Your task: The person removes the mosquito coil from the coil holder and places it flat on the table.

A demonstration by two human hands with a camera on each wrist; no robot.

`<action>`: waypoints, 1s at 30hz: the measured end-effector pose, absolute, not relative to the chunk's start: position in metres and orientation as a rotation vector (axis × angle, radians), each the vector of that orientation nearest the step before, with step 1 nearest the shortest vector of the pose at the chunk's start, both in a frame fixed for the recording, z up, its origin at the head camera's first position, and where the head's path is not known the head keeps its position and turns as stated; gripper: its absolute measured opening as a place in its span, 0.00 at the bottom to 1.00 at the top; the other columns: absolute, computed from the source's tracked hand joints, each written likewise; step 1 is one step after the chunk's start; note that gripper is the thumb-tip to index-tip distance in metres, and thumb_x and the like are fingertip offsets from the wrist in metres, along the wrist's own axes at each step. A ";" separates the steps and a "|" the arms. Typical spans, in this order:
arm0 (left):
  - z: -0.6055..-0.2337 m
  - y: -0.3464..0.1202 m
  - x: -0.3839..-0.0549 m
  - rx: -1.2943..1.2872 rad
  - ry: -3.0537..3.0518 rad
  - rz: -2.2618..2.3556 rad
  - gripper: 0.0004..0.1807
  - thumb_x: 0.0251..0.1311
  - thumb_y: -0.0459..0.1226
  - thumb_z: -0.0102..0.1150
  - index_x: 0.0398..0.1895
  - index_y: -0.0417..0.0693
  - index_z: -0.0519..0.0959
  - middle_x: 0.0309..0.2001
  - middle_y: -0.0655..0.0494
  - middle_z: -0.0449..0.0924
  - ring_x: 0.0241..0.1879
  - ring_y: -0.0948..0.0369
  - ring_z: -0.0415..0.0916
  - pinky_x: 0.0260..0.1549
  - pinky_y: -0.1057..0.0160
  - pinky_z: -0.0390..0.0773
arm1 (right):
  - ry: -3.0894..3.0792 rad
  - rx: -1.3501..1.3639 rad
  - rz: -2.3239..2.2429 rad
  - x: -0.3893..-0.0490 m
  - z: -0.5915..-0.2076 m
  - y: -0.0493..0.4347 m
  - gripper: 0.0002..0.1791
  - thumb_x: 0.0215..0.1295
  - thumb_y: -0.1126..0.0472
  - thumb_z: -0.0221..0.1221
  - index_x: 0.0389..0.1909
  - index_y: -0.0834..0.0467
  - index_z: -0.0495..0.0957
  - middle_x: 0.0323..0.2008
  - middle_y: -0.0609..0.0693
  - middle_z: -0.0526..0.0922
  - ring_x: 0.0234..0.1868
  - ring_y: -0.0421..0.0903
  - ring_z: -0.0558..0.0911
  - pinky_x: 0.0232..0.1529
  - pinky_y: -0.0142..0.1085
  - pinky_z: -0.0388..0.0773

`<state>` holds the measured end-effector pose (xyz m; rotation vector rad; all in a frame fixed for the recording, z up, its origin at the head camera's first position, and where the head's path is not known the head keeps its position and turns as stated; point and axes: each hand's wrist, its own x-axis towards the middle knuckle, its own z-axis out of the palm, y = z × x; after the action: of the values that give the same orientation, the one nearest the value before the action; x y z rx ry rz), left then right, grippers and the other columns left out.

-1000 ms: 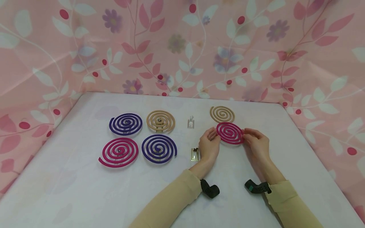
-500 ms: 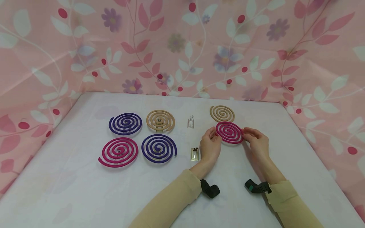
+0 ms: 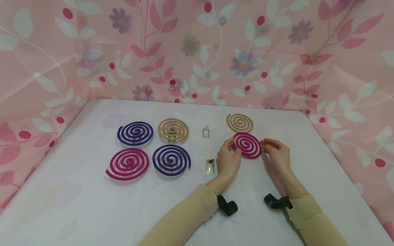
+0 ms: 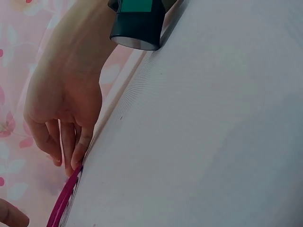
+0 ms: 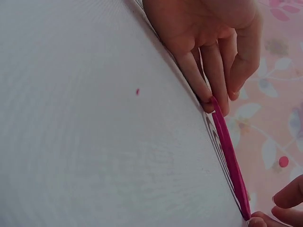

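Note:
A pink mosquito coil (image 3: 250, 155) is held between my two hands, close over the white table. My left hand (image 3: 229, 160) grips its left rim, thumb over the top. At the right rim, my right hand (image 3: 278, 153) pinches the edge with its fingertips. In both wrist views the coil (image 4: 60, 201) appears edge-on, running between the hands. Just behind lies a tan coil (image 3: 231, 119), flat on the table. To the left of my left hand lie a brass-coloured coil stand (image 3: 207, 166) and, farther back, a silver one (image 3: 203, 133).
On the left, several coils sit on stands: a purple coil (image 3: 121, 139) and a tan coil (image 3: 160, 127) at the back, a pink coil (image 3: 114, 175) and another purple coil (image 3: 156, 168) in front. A floral pink cloth (image 3: 191, 65) hangs behind the white table (image 3: 92, 218).
The held pink coil has tipped and turned slightly, its near edge now lower. My left hand has shifted a little to the right; the right hand has hardly moved.

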<state>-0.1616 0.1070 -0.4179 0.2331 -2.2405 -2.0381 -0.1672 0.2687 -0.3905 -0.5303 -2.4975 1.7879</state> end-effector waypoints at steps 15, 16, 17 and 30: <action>-0.415 0.109 -0.158 0.175 -2.255 -2.012 0.25 0.63 0.31 0.56 0.64 0.47 0.73 0.61 0.52 0.80 0.62 0.57 0.76 0.62 0.52 0.74 | -2.489 -0.554 1.762 -0.169 -0.389 0.264 0.24 0.75 0.60 0.51 0.69 0.61 0.68 0.65 0.59 0.75 0.59 0.45 0.76 0.64 0.38 0.69; -0.415 0.110 -0.158 0.169 -2.254 -2.012 0.25 0.63 0.30 0.57 0.65 0.47 0.72 0.61 0.52 0.80 0.62 0.57 0.76 0.62 0.52 0.74 | -2.477 -0.552 1.774 -0.168 -0.388 0.264 0.25 0.74 0.60 0.51 0.69 0.61 0.68 0.65 0.58 0.75 0.59 0.44 0.76 0.64 0.38 0.69; -0.415 0.110 -0.158 0.165 -2.256 -2.010 0.25 0.62 0.30 0.57 0.65 0.47 0.72 0.61 0.52 0.80 0.62 0.57 0.76 0.62 0.52 0.74 | -2.468 -0.549 1.785 -0.168 -0.388 0.264 0.25 0.74 0.60 0.52 0.69 0.62 0.68 0.64 0.57 0.76 0.58 0.43 0.76 0.64 0.38 0.69; -0.414 0.109 -0.158 0.182 -2.253 -2.043 0.25 0.63 0.31 0.56 0.65 0.47 0.72 0.63 0.53 0.78 0.63 0.57 0.75 0.64 0.56 0.73 | -2.457 -0.477 1.818 -0.166 -0.388 0.266 0.25 0.74 0.61 0.53 0.68 0.63 0.68 0.62 0.55 0.77 0.56 0.37 0.75 0.53 0.20 0.74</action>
<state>-0.1582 0.1090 -0.4135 0.1818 -2.2530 -2.0430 -0.1662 0.2656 -0.3881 -0.4769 -2.4565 1.8181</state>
